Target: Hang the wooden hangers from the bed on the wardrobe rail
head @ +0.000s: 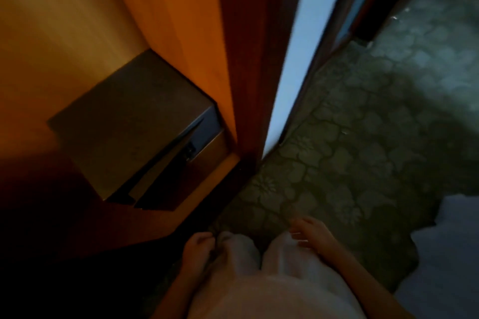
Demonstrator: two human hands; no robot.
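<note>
No wooden hanger and no wardrobe rail show in this dim, blurred head view. The open wardrobe (168, 21) fills the left, with orange-brown panels and a dark red door edge. A white corner of the bed (445, 254) reaches into the lower right. My left hand (198, 248) hangs low by my hip with the fingers curled and nothing in it. My right hand (309, 232) hangs beside my other leg with the fingers loosely apart, holding nothing. My light trousers fill the bottom middle.
A grey metal box (129, 122), like a safe, sits on the wardrobe's lower shelf. A pale door panel (295, 46) stands just right of the wardrobe. Patterned green carpet (363, 137) covers the floor between the wardrobe and the bed.
</note>
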